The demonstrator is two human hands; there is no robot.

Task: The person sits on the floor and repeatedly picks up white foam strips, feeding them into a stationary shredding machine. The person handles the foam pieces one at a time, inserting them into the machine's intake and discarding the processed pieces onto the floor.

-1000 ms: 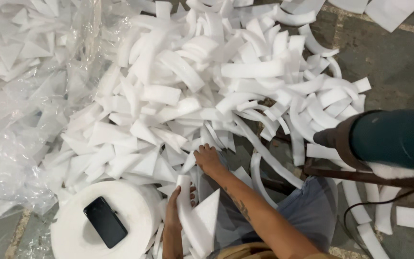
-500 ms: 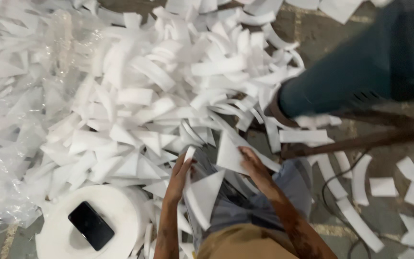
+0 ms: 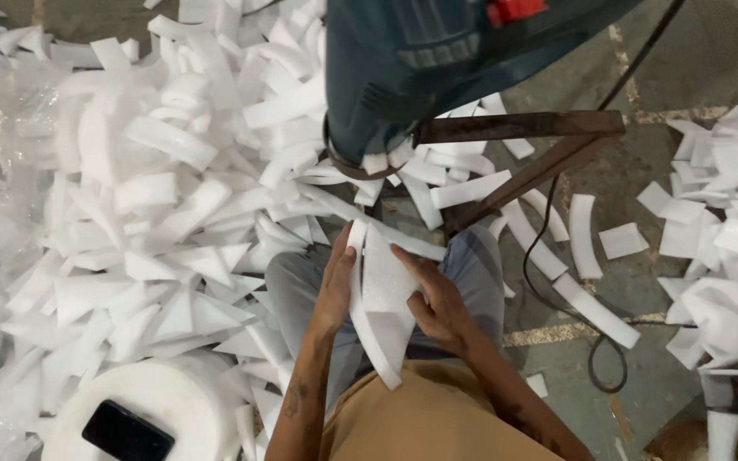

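Over the lap, a stack of white foam pieces (image 3: 383, 299) held on edge between both hands: left hand (image 3: 336, 286) flat along its left face, fingers together and pressed to the foam; right hand (image 3: 439, 299) cupped on the right face, fingers slightly spread and clamped on it. Pointed end of the stack down toward the shirt (image 3: 437, 418), top end up near the teal machine (image 3: 437, 68) on its rusty stand (image 3: 523, 149). By the look of it, only a small batch gathered and squared so far. Left of the knees, a large heap of loose cut pieces (image 3: 164, 213) unsorted, likely the bulk of the work. More scraps (image 3: 719, 230) lying at right beside a black cable (image 3: 557, 282). Near the left elbow, a white foam roll (image 3: 172, 397) with a black phone (image 3: 127, 433) lying on top.
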